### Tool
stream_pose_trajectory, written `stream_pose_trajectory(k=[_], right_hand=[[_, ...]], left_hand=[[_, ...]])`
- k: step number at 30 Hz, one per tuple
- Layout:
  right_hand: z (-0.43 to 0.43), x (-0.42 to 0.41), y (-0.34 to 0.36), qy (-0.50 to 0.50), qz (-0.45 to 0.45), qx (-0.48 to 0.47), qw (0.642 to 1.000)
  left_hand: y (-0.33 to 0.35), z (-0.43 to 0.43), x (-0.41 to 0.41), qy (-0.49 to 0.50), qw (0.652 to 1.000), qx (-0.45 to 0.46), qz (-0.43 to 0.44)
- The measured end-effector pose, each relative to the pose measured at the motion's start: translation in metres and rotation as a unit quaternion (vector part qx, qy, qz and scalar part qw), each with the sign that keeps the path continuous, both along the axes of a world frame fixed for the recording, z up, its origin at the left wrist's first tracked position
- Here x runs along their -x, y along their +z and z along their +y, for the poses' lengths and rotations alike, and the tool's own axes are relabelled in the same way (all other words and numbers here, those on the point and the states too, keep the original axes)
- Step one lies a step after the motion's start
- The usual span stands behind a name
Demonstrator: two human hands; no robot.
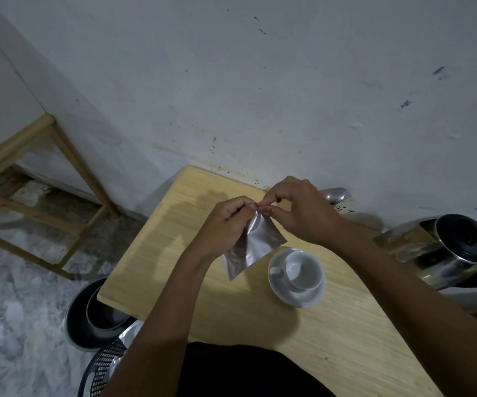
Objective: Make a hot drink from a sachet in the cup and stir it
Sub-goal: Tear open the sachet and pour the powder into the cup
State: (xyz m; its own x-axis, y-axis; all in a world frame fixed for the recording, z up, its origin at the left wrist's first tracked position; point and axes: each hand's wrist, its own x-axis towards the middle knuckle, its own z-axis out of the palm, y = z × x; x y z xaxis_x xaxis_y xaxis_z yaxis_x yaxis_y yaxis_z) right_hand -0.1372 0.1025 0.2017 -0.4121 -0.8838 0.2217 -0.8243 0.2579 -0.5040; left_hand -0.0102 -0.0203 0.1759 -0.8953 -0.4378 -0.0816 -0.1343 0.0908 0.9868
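A silver foil sachet [253,245] hangs above the wooden table [174,224], held at its top edge by both hands. My left hand [226,222] pinches the top corner from the left. My right hand [297,210] pinches the same edge from the right, fingertips almost touching the left ones. Just below and right of the sachet, a white cup [303,269] stands empty on a white saucer [291,296]. A metal spoon [336,194] lies at the table's far edge by the wall, partly hidden behind my right hand.
A steel kettle [449,250] with a black lid and handle stands at the right. On the floor to the left sit a dark pot [88,319] and a black mesh basket [99,368] holding foil packets. A wooden frame [59,156] stands by the wall.
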Motion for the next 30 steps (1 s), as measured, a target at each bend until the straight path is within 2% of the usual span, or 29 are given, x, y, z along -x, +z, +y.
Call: stream_pose_trajectory(k=[5,8,11,19,25,27,30], right_hand=[[-0.001,-0.011,-0.004,0.037,0.108,0.117,0.987],[0.0,-0.018,-0.004,0.052,0.21,0.146,0.965],[0.004,-0.026,-0.006,0.069,0.242,0.157,0.955],[0.025,-0.046,-0.02,-0.012,0.112,0.252,0.961],[0.044,-0.072,-0.035,-0.135,-0.01,0.303,0.943],[0.046,-0.08,-0.04,-0.17,-0.05,0.324,0.929],[0.049,-0.091,-0.038,-0.227,-0.143,0.386,0.883]], left_hand=[[-0.002,0.0,-0.006,0.003,0.988,-0.152,0.037],[-0.007,-0.005,-0.006,0.003,0.991,-0.125,0.037],[-0.007,-0.014,-0.005,0.017,0.998,-0.06,0.03],[-0.025,-0.025,-0.002,0.046,0.998,0.024,0.026],[-0.04,-0.023,-0.001,0.082,0.996,0.021,0.023],[-0.045,-0.021,0.0,0.09,0.996,0.023,0.016],[-0.052,-0.022,-0.002,0.113,0.993,0.019,0.013]])
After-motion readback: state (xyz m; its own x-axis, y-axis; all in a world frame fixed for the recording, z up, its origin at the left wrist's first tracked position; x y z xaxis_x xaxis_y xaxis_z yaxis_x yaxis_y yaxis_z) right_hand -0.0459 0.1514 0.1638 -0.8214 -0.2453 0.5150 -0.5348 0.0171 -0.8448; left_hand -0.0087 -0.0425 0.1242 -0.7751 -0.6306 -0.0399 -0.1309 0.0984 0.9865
